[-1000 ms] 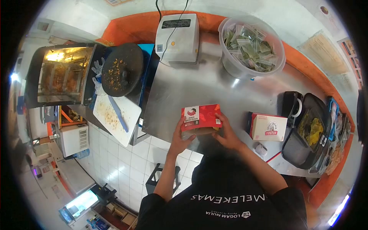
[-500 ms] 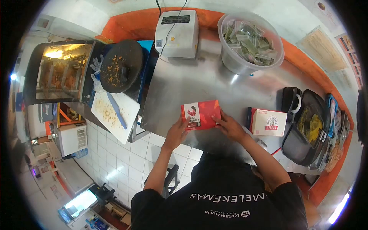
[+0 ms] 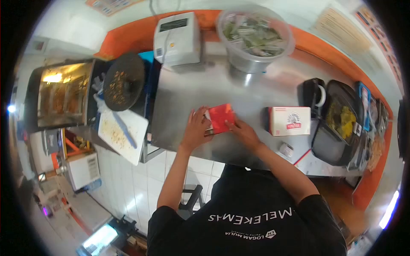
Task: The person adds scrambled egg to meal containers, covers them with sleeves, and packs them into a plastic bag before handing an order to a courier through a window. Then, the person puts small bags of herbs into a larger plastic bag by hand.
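Note:
A red cardboard food box [image 3: 221, 117] is held over the steel counter between my two hands, slightly tilted. My left hand [image 3: 197, 129] lies along its left side, the fingers reaching over the white printed panel and hiding most of it. At the lower right edge, my right hand [image 3: 244, 133] pinches the box between thumb and fingers. Farther right on the counter stands a white printed box [image 3: 290, 121] with a dark side. A small pale container [image 3: 285, 149] sits near my right forearm.
Along the back are a white label printer [image 3: 177, 40] and a clear tub [image 3: 288, 45] of bagged green leaves. To the left, a knife [image 3: 124, 130] lies on a white cutting board [image 3: 106, 137] beside a dark round lid [image 3: 124, 81]. Black tape dispenser [image 3: 310, 96] and open black case [image 3: 329, 147] stand right.
The red box has turned and tilted, its printed panel now mostly covered as my left hand moved up over its left side. The camera view has also shifted.

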`<act>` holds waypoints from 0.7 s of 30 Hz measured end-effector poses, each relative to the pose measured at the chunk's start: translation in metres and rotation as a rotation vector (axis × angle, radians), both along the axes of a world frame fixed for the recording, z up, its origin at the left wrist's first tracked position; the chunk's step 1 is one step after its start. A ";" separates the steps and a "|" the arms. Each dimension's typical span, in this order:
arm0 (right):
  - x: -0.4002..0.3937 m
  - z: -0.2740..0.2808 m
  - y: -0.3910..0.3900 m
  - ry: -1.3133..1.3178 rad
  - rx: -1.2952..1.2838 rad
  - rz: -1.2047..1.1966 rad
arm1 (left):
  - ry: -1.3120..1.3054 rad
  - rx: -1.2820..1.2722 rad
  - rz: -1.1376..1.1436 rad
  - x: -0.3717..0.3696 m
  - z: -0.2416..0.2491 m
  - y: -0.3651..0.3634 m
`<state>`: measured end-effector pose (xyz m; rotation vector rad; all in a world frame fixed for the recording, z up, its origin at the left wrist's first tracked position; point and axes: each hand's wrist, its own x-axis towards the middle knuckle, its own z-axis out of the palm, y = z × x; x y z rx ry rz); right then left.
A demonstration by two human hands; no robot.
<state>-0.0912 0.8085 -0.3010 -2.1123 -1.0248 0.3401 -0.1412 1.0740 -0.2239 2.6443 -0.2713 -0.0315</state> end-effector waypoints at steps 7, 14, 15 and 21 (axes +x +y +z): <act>0.028 0.200 -0.094 0.531 0.301 -0.483 | 0.166 -0.044 0.061 0.023 -0.006 -0.024; 0.102 0.038 -0.321 -0.129 -0.194 -1.056 | 0.073 0.051 0.182 0.004 0.005 -0.056; 0.109 0.025 -0.327 0.022 -0.129 -1.076 | 0.059 0.074 0.192 0.000 0.010 -0.061; 0.103 0.036 -0.320 0.620 0.542 -1.094 | 0.054 -0.038 0.250 -0.010 0.037 -0.082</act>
